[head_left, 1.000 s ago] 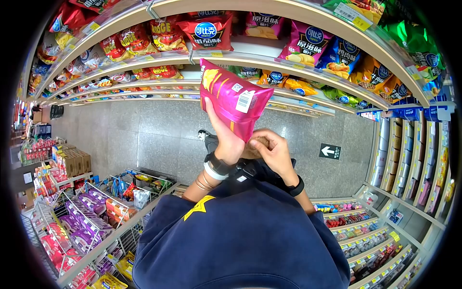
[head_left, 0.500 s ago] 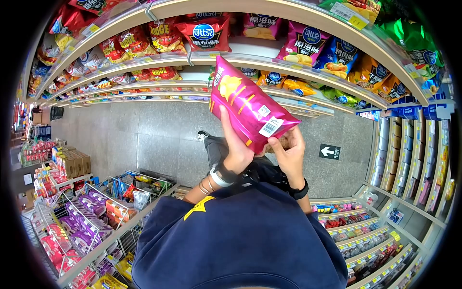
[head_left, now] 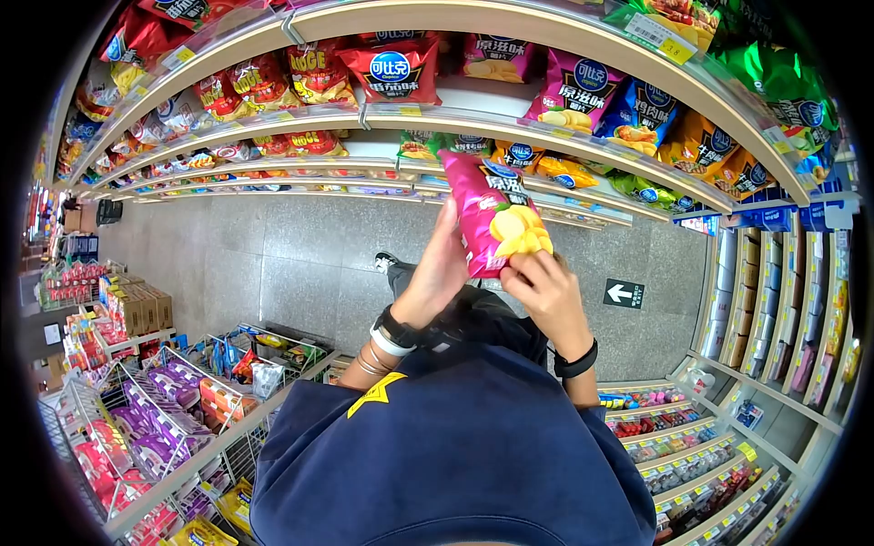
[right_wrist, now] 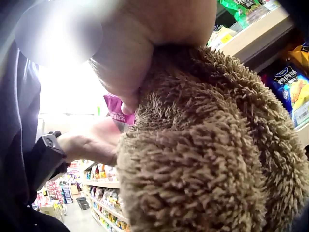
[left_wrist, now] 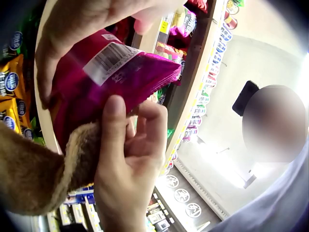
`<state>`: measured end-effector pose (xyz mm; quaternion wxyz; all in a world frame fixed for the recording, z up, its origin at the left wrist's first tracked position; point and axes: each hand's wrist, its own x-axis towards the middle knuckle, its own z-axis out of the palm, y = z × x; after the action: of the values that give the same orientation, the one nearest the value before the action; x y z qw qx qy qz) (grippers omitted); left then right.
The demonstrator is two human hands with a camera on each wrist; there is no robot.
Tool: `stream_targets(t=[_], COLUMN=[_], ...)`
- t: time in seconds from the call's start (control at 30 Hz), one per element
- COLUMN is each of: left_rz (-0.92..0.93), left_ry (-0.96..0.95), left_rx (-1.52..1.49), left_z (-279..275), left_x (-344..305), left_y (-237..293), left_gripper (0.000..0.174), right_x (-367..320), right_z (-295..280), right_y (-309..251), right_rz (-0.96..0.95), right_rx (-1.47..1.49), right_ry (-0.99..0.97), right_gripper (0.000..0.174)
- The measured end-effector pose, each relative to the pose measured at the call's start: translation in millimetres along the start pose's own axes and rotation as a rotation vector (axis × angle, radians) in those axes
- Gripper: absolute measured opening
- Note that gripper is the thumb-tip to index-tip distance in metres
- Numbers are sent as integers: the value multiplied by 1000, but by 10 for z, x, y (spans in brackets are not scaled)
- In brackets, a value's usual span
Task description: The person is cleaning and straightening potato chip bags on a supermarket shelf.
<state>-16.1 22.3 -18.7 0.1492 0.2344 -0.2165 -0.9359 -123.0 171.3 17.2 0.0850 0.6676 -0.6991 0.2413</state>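
Observation:
A magenta bag of potato chips (head_left: 496, 218) is held upright over the aisle, its picture side facing up in the head view. My left hand (head_left: 437, 259) grips it from the left, with the fingers behind it. The left wrist view shows the barcode side of the bag (left_wrist: 116, 63) between both hands. My right hand (head_left: 546, 287) has its fingertips on the bag's lower right corner, its thumb (left_wrist: 114, 106) against the magenta wrapper. It also holds a brown fleecy cloth (right_wrist: 198, 145), which hangs down and fills much of the right wrist view.
Shelves (head_left: 583, 132) of chip bags stand ahead, including a red bag (head_left: 391, 73) and a blue bag (head_left: 642, 114). Wire cages (head_left: 218, 400) of packets stand behind on the left. A floor arrow sign (head_left: 623, 293) lies right of the hands.
The chip bag has turned from its barcode side to its picture side in the head view. My right hand has come up from below the bag to its lower corner.

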Motion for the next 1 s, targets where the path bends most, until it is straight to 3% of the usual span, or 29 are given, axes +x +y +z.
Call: stream_targets(t=[0.23,0.33,0.47,0.57,0.6,0.73,0.8,0.9,1.0], left_rz=[51,109,207,240,245,357,479,405,548], left_ry=[89,96,68,-17,-57,-193,-267,-291,-256], left_rx=[168,166,213,296,336,566,786,676,925], left_z=[6,47,30,-35,-40,-10,0,106,26], left_x=[-19,-54,-82,-139,-159,-103,6,197,456], left_y=[-4,-24,-11,20,39,205,324,462,546], left_gripper=[63,64,72,82,83,89,90,88,77], right_x=[-94,-137,-257,-222,-161,-220,-173,-21,163], right_z=[23,45,-8,-36,-45,-7,78,96,141], right_y=[-58,26,221,352,347,516,563,617,672], right_rz=[-34,123,563,679,635,598,578,613,636], right_rx=[100,283,485,611,679,922,944,927,910], right_ry=[-115,12,76,129,176,8,41,73,163], right_gripper=[16,14,20,26,36,44,42,34,28])
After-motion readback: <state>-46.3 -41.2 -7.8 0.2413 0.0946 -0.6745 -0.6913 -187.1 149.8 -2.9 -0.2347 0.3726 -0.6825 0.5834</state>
